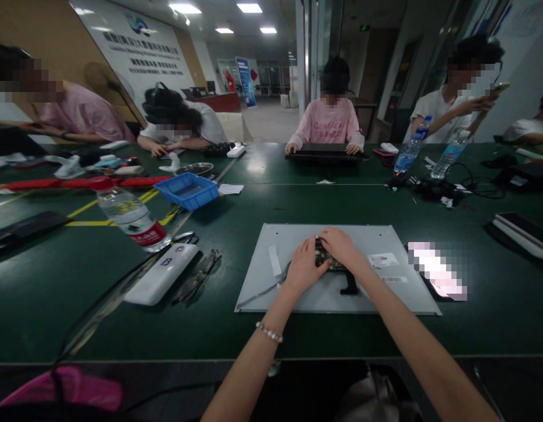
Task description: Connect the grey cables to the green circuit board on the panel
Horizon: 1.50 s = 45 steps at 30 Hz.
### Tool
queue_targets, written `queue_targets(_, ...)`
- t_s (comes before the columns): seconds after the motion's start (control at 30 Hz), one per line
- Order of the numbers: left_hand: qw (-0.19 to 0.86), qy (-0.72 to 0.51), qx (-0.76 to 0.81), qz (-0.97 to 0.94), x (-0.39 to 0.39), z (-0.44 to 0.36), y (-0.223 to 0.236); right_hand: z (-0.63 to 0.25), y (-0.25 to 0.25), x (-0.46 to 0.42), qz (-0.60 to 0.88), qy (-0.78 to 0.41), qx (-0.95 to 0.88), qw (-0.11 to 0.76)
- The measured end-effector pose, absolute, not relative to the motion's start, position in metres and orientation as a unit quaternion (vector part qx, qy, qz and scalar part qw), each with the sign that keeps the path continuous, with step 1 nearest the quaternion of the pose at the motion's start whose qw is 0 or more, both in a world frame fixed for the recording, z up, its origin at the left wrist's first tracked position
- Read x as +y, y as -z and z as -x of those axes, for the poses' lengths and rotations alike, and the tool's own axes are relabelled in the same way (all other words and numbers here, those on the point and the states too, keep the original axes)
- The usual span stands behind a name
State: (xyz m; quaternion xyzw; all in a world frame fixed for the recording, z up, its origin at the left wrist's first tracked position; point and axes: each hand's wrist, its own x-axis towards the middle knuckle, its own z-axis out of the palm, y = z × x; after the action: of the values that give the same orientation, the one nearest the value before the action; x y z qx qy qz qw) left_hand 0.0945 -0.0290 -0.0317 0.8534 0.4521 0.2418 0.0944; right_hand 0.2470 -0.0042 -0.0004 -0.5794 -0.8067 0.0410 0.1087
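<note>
A pale grey flat panel (363,299) with a metal-looking back lies on the table in front of me. Near its middle is a small green circuit board (323,256), partly covered by my hands. My left hand (305,264) grips the board's left side, thumb along its near edge. From above, my right hand (339,246) holds the far and right part, fingers bent over it. A grey cable (260,294) runs from under my left hand to the panel's near left corner. Below the board a black strip (350,285) rests on the panel. White labels (383,259) are stuck on the right.
Left of the panel lie glasses (198,275), a white power bank (163,275), and a tilted water bottle (133,217). A blue tray (187,190) sits farther back. A lit phone (436,269) touches the right side. Several people sit around the green table (209,328).
</note>
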Motion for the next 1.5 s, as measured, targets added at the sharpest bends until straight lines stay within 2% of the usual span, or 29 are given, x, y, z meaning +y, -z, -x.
queue_targets(0.4,0.1,-0.24,0.454,-0.852,-0.032,-0.094,0.027,-0.255,-0.005,-0.006,0.592,-0.093,-0.779,0.184)
queue_targets(0.6,0.069,-0.229,0.463,-0.854,-0.041,-0.093,0.01,-0.31,-0.007,-0.024,0.653,-0.104,-0.712,0.237)
queue_targets(0.77,0.068,-0.199,0.371,-0.905,-0.051,-0.099,-0.005,-0.367,0.01,-0.049,0.676,-0.13,-0.69,0.223)
queue_targets(0.93,0.078,-0.162,0.295,-0.938,-0.057,-0.106,-0.005,-0.382,0.022,-0.066,0.68,-0.184,-0.681,0.2)
queue_targets(1.1,0.083,-0.141,0.292,-0.943,-0.057,-0.106,-0.001,-0.382,0.022,-0.072,0.689,-0.206,-0.67,0.186)
queue_targets(1.5,0.096,-0.145,0.28,-0.944,-0.058,-0.108,-0.009,-0.386,0.018,-0.082,0.692,-0.254,-0.642,0.211)
